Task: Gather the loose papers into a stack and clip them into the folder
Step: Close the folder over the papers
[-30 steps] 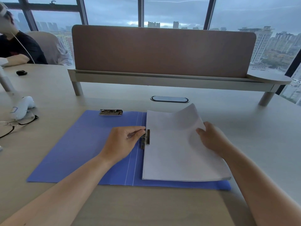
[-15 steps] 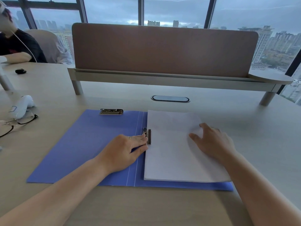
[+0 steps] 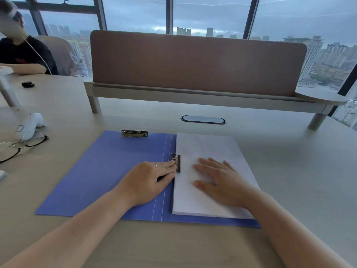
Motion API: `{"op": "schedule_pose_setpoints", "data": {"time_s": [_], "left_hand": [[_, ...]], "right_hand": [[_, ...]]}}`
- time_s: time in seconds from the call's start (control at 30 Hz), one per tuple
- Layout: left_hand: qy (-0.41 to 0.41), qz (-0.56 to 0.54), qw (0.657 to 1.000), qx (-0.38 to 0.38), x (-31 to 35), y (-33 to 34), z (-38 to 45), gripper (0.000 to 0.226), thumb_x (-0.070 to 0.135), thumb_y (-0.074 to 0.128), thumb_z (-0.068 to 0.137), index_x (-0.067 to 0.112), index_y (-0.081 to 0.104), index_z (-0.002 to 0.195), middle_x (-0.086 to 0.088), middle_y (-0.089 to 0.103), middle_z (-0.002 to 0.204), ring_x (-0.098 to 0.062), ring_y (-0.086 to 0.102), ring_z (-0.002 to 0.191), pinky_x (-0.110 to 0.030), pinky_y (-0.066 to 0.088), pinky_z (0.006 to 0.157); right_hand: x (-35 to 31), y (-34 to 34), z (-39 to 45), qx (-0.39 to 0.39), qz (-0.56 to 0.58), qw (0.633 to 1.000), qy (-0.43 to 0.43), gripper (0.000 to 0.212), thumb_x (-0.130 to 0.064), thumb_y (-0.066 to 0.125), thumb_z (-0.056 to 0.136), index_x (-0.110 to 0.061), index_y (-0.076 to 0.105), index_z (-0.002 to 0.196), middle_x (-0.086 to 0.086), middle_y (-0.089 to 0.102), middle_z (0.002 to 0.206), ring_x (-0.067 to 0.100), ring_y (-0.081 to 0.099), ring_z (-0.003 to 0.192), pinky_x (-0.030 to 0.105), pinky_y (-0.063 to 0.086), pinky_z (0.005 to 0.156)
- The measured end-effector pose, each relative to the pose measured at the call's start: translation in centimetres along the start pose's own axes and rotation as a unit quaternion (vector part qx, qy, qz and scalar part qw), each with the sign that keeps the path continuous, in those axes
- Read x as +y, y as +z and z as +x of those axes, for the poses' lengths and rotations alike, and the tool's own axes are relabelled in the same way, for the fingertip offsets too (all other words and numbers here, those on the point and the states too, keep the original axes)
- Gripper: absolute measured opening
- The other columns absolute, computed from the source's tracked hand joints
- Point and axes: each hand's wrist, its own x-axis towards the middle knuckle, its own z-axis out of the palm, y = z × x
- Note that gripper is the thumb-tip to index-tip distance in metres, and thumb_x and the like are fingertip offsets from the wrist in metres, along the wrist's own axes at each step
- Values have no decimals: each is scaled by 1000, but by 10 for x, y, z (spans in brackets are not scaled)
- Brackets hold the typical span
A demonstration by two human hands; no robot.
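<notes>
Matt blue card folder, shiny metal clip, white paper stack, smooth wood-look desk

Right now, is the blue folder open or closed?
Open. The blue folder lies spread flat on the desk, with the paper stack on its right half.

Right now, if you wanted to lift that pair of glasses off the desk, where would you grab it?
Probably by the bridge between the lenses, from above: the glasses lie apart from both hands, with the white device crowding their far side.
</notes>
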Motion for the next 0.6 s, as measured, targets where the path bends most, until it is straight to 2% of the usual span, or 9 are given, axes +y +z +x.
{"op": "schedule_pose_setpoints", "data": {"time_s": [0.07, 0.13, 0.2, 0.3, 0.37, 0.43, 0.5, 0.6], "left_hand": [[-56, 19, 998, 0, -5, -7, 2, 58, 70, 36, 85, 41, 64, 127, 21, 49, 146, 0, 48, 133, -33, 45, 106], [-159, 64, 985, -20, -28, -19, 5, 61, 74, 38, 87, 41, 56, 135, 14, 35, 157, -12, 35, 144, -41, 32, 115], [-292, 112, 949, -43, -61, -39, 3, 73, 77, 36, 86, 36, 42, 147, 2, 23, 164, -26, 22, 150, -48, 22, 119], [-437, 135, 889, -23, -105, -76, -17, 88, 82, 37, 79, 29, 36, 149, -7, 32, 160, -33, 26, 147, -46, 25, 117], [-462, 90, 882, 8, -113, -94, -29, 88, 77, 47, 78, 22, 41, 147, -6, 42, 154, -31, 37, 141, -42, 35, 111], [-442, -7, 895, 51, -108, -102, -32, 79, 63, 60, 82, 17, 47, 145, -4, 48, 150, -25, 45, 136, -38, 39, 107], [-424, -116, 894, 84, -96, -108, -30, 68, 50, 68, 84, 18, 52, 142, -2, 50, 148, -19, 47, 135, -33, 38, 104], [-414, -202, 882, 98, -86, -116, -26, 49, 43, 74, 83, 22, 65, 127, 4, 59, 136, -13, 51, 124, -26, 36, 97]], "right_hand": [[-5, 2, 0, -12, 10, 1000, -6, 66, -71, 34, 91, -47, 25, 152, -25, 12, 163, 0, 4, 152, 39, 1, 125], [-4, 2, 1, -17, 3, 1000, -3, 73, -80, 25, 85, -50, 22, 152, -27, 9, 162, -2, 2, 151, 38, -1, 125], [-4, 2, 1, -20, 0, 1000, 1, 77, -83, 18, 81, -51, 21, 151, -29, 8, 162, -3, 1, 150, 37, -1, 125], [-6, 2, 0, -20, -4, 1000, -1, 80, -84, 13, 77, -53, 19, 151, -29, 6, 162, -4, 0, 150, 35, -2, 125], [-6, 3, 1, -19, -8, 1000, 1, 89, -87, 6, 69, -55, 17, 150, -31, 6, 161, -5, -1, 150, 34, -2, 124], [-5, 5, 2, -14, -9, 1000, 2, 88, -88, 5, 68, -57, 17, 150, -32, 6, 160, -6, 0, 149, 34, -2, 124], [-5, 5, 3, -12, -14, 1000, 3, 83, -88, 9, 72, -58, 18, 149, -34, 6, 160, -7, 0, 148, 33, -1, 125], [-5, 5, 2, -9, -20, 1000, 15, 69, -81, 21, 83, -58, 20, 148, -34, 8, 159, -8, 2, 148, 32, 0, 125]]}}
